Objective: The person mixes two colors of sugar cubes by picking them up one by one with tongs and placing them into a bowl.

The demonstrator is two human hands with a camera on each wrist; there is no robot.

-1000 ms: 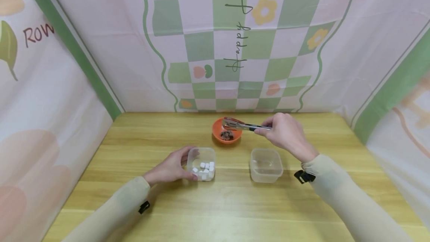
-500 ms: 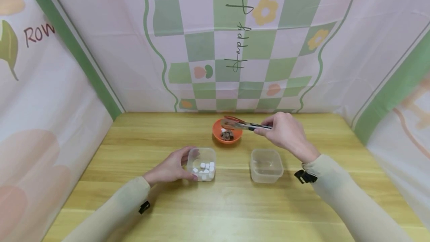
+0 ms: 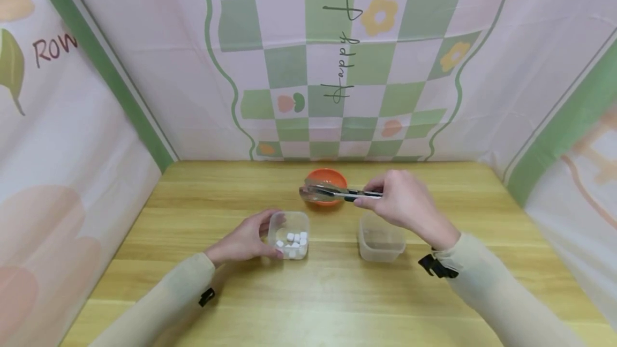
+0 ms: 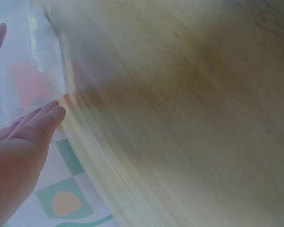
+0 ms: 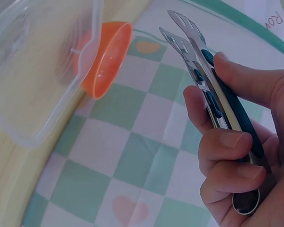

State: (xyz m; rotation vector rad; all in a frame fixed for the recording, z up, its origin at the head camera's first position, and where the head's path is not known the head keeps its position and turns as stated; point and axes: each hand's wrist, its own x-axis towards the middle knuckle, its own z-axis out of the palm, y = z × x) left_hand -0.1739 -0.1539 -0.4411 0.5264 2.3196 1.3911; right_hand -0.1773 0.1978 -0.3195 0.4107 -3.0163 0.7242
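My left hand (image 3: 247, 237) holds a clear plastic container (image 3: 289, 222), its fingers at the far side and thumb at the near side. Several small white cubes (image 3: 296, 238) lie inside it. In the left wrist view, fingers and thumb stand either side of the container (image 4: 45, 71). Metal tongs (image 3: 339, 193) are in my right hand (image 3: 402, 200), gripped by the handles. Their heads hover over the front left of an orange bowl (image 3: 332, 175) and hide much of its inside. The right wrist view shows the tongs (image 5: 194, 52) slightly spread, with nothing visible between them.
A second clear plastic container (image 3: 382, 248) stands below my right hand, partly covered by it. Everything rests on a wooden table (image 3: 308, 304). Right behind the bowl hangs a printed cloth (image 3: 328, 133), with more cloth on both sides.
The tongs have come left and nearer, from above the bowl's back to its front left. A white cube and brown pieces seen in the bowl are now hidden. My left hand stays put.
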